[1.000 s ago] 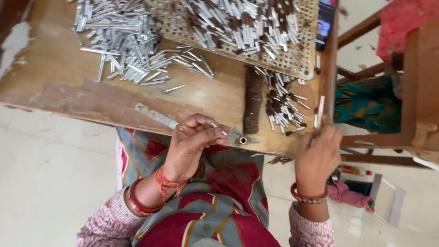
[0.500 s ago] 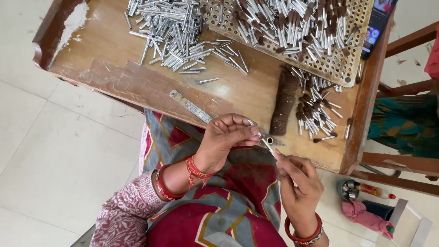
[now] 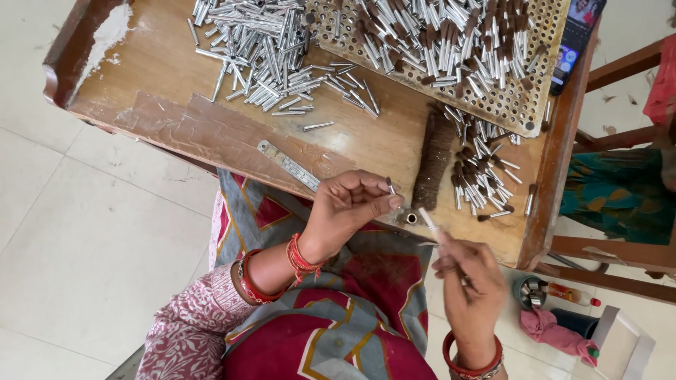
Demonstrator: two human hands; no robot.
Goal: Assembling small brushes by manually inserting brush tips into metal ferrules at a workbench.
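Observation:
My left hand [image 3: 352, 207] hovers at the near edge of the wooden worktable [image 3: 176, 77], fingers pinched on a small brown tuft [image 3: 391, 187]. My right hand [image 3: 470, 276] is below the table edge and pinches a thin silver metal tube [image 3: 427, 217], its tip pointing up toward a small metal socket [image 3: 411, 219] fixed in the table edge. The two hands are a few centimetres apart. A dark brown bundle of bristle fibre [image 3: 432, 162] lies on the table just beyond the hands.
A heap of bare silver tubes [image 3: 271, 53] lies at the table's far middle. A perforated board [image 3: 451, 42] holds several brown-tipped tubes; more lie loose [image 3: 482, 172] to the right. A metal strip [image 3: 289, 165], a phone [image 3: 574, 39], wooden furniture and floor clutter [image 3: 556, 320] surround it.
The view has shifted. My right hand came down from the table's right side to just below the near edge, now holding a tube close to my left hand.

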